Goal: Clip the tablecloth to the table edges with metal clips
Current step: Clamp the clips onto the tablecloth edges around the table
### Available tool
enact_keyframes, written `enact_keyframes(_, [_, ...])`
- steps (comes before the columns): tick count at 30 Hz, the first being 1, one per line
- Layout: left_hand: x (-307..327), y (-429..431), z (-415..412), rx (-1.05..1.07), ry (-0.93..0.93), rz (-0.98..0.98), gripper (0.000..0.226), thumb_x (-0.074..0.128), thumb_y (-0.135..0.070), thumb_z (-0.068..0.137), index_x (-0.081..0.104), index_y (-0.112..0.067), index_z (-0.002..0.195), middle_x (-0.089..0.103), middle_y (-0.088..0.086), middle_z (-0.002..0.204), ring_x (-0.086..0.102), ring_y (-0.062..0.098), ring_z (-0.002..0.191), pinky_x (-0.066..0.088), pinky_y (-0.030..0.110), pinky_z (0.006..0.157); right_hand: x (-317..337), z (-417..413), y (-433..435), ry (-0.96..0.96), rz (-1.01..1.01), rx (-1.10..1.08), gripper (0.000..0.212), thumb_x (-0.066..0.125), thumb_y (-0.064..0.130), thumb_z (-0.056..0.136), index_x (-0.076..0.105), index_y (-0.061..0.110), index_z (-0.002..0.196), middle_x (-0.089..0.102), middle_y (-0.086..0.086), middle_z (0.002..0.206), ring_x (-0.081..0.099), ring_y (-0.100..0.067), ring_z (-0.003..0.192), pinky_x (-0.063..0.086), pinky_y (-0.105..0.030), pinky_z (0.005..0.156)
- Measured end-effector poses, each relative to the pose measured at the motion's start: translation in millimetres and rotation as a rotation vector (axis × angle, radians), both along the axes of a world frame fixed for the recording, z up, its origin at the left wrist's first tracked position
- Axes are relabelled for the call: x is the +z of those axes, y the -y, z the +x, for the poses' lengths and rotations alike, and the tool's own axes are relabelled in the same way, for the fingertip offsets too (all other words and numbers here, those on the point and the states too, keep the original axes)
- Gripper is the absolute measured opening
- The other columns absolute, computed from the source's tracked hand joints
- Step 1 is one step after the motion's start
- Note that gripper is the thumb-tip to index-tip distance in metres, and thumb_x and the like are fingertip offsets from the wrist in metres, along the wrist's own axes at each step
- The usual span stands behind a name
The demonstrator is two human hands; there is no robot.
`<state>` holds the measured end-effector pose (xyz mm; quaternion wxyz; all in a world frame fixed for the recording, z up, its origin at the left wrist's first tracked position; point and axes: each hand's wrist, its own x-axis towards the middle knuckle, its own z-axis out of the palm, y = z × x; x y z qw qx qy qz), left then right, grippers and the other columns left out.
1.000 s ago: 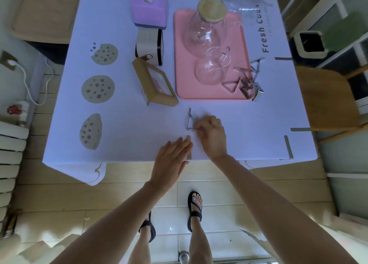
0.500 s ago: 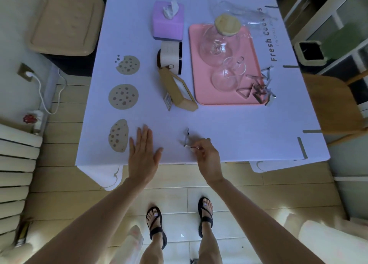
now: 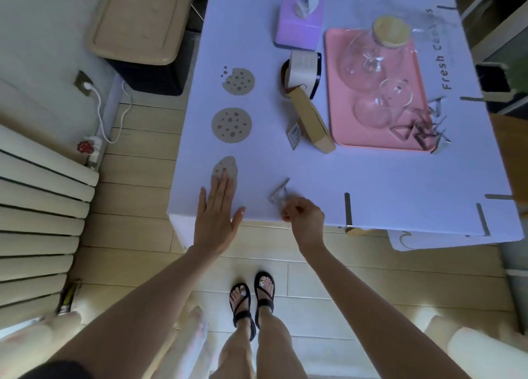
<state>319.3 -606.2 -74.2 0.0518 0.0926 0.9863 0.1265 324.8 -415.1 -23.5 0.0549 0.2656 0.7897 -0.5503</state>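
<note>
A pale lilac tablecloth (image 3: 328,175) with cookie prints covers the table. My left hand (image 3: 215,215) lies flat and open on the cloth at the near edge, fingertips on the lowest cookie print. My right hand (image 3: 304,214) pinches a triangular metal clip (image 3: 278,193) that rests on the cloth just inside the near edge. One metal clip (image 3: 347,210) sits clamped over the near edge to the right, and two more (image 3: 483,218) are near the right corner. Several loose clips (image 3: 420,130) lie at the pink tray's near right corner.
A pink tray (image 3: 334,93) holds a glass carafe (image 3: 371,53) and a glass cup (image 3: 380,107). A wooden photo frame (image 3: 311,121), a small white clock (image 3: 304,70) and a purple tissue box (image 3: 297,21) stand beside it. A radiator (image 3: 37,213) is on the left.
My left hand has slid left along the near edge to the lowest cookie print. My right hand has moved left with the clip, toward the near edge. The view has shifted left.
</note>
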Motion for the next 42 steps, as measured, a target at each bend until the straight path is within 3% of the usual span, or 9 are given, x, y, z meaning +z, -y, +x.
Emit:
enact_keyframes(3, [-1, 0, 1, 0.003, -0.009, 0.004, 0.065, 0.018, -0.047, 0.097, 0.017, -0.008, 0.149, 0.013, 0.007, 0.157, 0.008, 0.022, 0.145, 0.010, 0.047, 0.116, 4, -10, 10, -0.005, -0.072, -0.018, 0.009, 0.058, -0.007, 0.084, 0.061, 0.001, 0.079, 0.060, -0.015, 0.072, 0.053, -0.006, 0.051, 0.044, -0.010, 0.050])
enact_keyframes(7, [-2, 0, 2, 0.008, -0.029, 0.020, 0.064, 0.023, -0.046, 0.097, 0.017, -0.009, 0.149, 0.013, 0.006, 0.157, 0.008, 0.021, 0.145, 0.010, 0.046, 0.117, 3, -16, 24, 0.025, -0.160, -0.064, 0.018, 0.056, -0.010, 0.081, 0.052, 0.007, 0.086, 0.062, -0.018, 0.083, 0.060, -0.025, 0.064, 0.051, -0.016, 0.051])
enact_keyframes(11, [-3, 3, 1, -0.011, -0.020, 0.040, 0.064, 0.023, -0.047, 0.097, 0.016, -0.011, 0.149, 0.012, 0.006, 0.157, 0.009, 0.021, 0.145, 0.007, 0.044, 0.117, 2, -16, 37, 0.098, -0.195, -0.025, 0.025, 0.052, -0.006, 0.083, 0.061, 0.007, 0.103, 0.065, -0.015, 0.080, 0.061, -0.018, 0.057, 0.052, -0.017, 0.052])
enact_keyframes(17, [5, 45, -13, -0.156, -0.024, 0.051, 0.059, 0.008, -0.040, 0.101, 0.033, -0.007, 0.144, 0.031, 0.007, 0.151, 0.030, 0.020, 0.139, 0.019, 0.038, 0.113, 1, -4, 65, 0.132, -0.221, 0.008, 0.015, 0.059, 0.001, 0.084, 0.071, 0.005, 0.092, 0.066, -0.003, 0.065, 0.061, -0.010, 0.047, 0.057, -0.024, 0.055])
enact_keyframes(23, [0, 74, -3, -0.258, -0.014, 0.018, 0.058, 0.005, -0.038, 0.101, 0.018, -0.007, 0.148, 0.014, 0.006, 0.157, 0.011, 0.020, 0.145, 0.012, 0.046, 0.116, 0, 13, 107, 0.120, -0.179, -0.016, 0.010, 0.065, 0.009, 0.085, 0.068, 0.011, 0.075, 0.065, 0.001, 0.061, 0.060, -0.009, 0.046, 0.047, -0.020, 0.046])
enact_keyframes(28, [0, 87, 1, -0.353, -0.025, 0.031, 0.054, 0.012, -0.028, 0.099, 0.021, -0.007, 0.148, 0.014, 0.006, 0.157, 0.009, 0.019, 0.145, 0.014, 0.046, 0.115, -7, 25, 134, 0.119, -0.325, -0.102, 0.010, 0.065, 0.002, 0.083, 0.067, 0.006, 0.075, 0.065, -0.007, 0.065, 0.061, -0.018, 0.051, 0.054, -0.025, 0.053])
enact_keyframes(35, [6, 103, -4, -0.369, 0.094, 0.350, 0.051, 0.027, -0.021, 0.095, 0.028, -0.012, 0.145, 0.017, 0.002, 0.156, 0.004, 0.012, 0.145, 0.005, 0.039, 0.118, -24, 41, 147, 0.178, -0.462, -0.206, 0.014, 0.059, -0.002, 0.086, 0.066, 0.005, 0.075, 0.065, -0.012, 0.066, 0.063, -0.021, 0.052, 0.056, -0.024, 0.056])
enact_keyframes(38, [14, 110, 2, -0.407, 0.131, 0.411, 0.051, 0.029, -0.036, 0.097, 0.034, -0.014, 0.143, 0.018, 0.001, 0.156, 0.003, 0.013, 0.146, 0.002, 0.036, 0.119, -29, 42, 149, 0.190, -0.497, -0.192, 0.010, 0.059, -0.001, 0.086, 0.066, 0.003, 0.081, 0.066, -0.013, 0.071, 0.064, -0.024, 0.060, 0.054, -0.024, 0.058])
enact_keyframes(42, [14, 106, 4, -0.446, 0.131, 0.286, 0.074, 0.032, -0.061, 0.090, 0.026, -0.015, 0.147, 0.013, -0.007, 0.157, -0.007, 0.013, 0.145, -0.003, 0.039, 0.119, -37, 43, 153, 0.198, -0.486, -0.151, 0.012, 0.056, 0.005, 0.089, 0.067, 0.004, 0.085, 0.069, -0.013, 0.079, 0.064, -0.019, 0.070, 0.052, -0.023, 0.062])
